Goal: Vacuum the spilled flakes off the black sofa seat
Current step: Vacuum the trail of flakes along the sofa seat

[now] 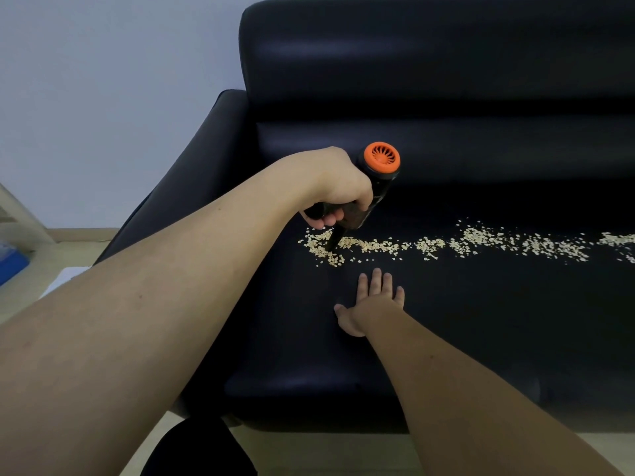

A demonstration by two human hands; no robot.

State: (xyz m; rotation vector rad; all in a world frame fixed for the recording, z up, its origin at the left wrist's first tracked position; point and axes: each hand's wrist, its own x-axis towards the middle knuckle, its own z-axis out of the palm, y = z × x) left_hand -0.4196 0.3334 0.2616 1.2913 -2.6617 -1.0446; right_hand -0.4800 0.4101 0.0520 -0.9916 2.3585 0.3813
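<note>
From the head view, the left hand (338,187) sits at the centre of the frame, fingers curled tight round the handle of a small black handheld vacuum (367,197) with an orange vented cap (382,157) at its back end. Its narrow nozzle (332,242) points down and left, and the tip is planted in the left end of the spill. The right hand (372,304) lies just below centre with straight, spread fingers flat on the black sofa seat (481,321), holding nothing — it looks to be bracing the person as they lean in.

I'd judge the vacuuming is only starting: the nozzle is at one end of the trail and nearly all of it is left to do. The next move calls for drawing the nozzle slowly rightwards along the line, keeping the tip low against the seat, and probably lifting the braced hand out of the way to reach the far end.

The flakes (481,240) are pale, cream-coloured and thin, rather like rolled oats, and stand out sharply on the dark, smooth, slightly glossy upholstery. They run in a ragged band across the middle of the frame from the nozzle out to the right edge — thicker in clumps, with loose strays along the lower fringe. Whether the band runs on past the edge, I cannot tell.
</note>
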